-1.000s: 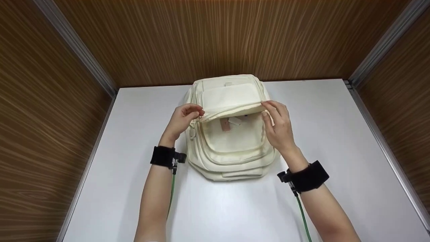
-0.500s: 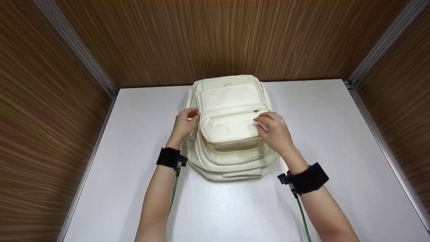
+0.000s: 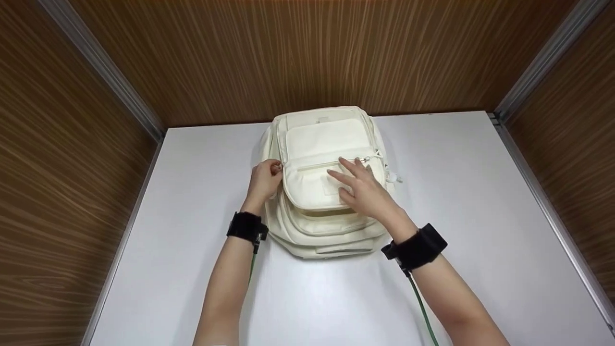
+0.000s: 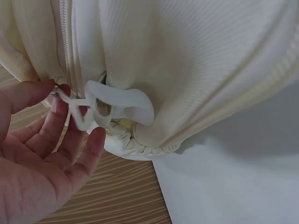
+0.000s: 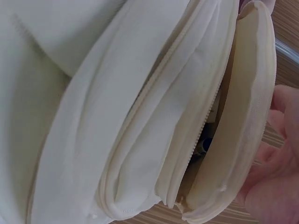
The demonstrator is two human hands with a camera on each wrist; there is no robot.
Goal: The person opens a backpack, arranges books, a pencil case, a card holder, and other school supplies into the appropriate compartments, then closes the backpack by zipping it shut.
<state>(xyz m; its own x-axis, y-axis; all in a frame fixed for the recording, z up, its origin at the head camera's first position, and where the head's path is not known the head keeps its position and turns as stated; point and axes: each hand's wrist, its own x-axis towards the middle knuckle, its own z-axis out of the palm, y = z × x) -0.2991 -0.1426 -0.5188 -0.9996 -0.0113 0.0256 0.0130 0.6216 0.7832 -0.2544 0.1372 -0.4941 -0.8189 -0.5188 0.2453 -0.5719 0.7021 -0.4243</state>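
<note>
A cream backpack (image 3: 326,182) lies at the centre of the white table (image 3: 480,216). The left hand (image 3: 264,180) pinches a zipper pull (image 4: 81,114) at the bag's left edge. The right hand (image 3: 362,190) rests with fingers spread flat on the front pocket (image 3: 312,187), gripping nothing.

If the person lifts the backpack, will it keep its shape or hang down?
The backpack would probably sag: its cream cloth folds and bulges in soft layers in both wrist views. It seems light for its size, since it lies rather flat on the table. It should not roll or slip easily.
</note>
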